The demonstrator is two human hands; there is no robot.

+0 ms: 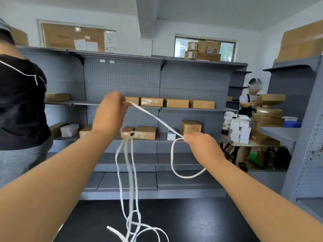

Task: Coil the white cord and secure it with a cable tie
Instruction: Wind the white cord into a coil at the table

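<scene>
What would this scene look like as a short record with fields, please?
left hand: raised, holds the white cord; strands hang below it
right hand: lower, pinches the cord; a loop hangs beneath
cord end: loose tangle on the black surface
cable tie: not visible
background: grey shelving with cardboard boxes

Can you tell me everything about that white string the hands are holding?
The white cord looks thin, flat and floppy, like woven or plastic string. The left hand pinches it up high and the right hand pinches it lower down, so one stretch runs slanting between them. Under the right hand it sags in a round loop. Below the left hand several long strands hang down and land in a loose tangle on the dark table. It is not a neat coil yet.
</scene>
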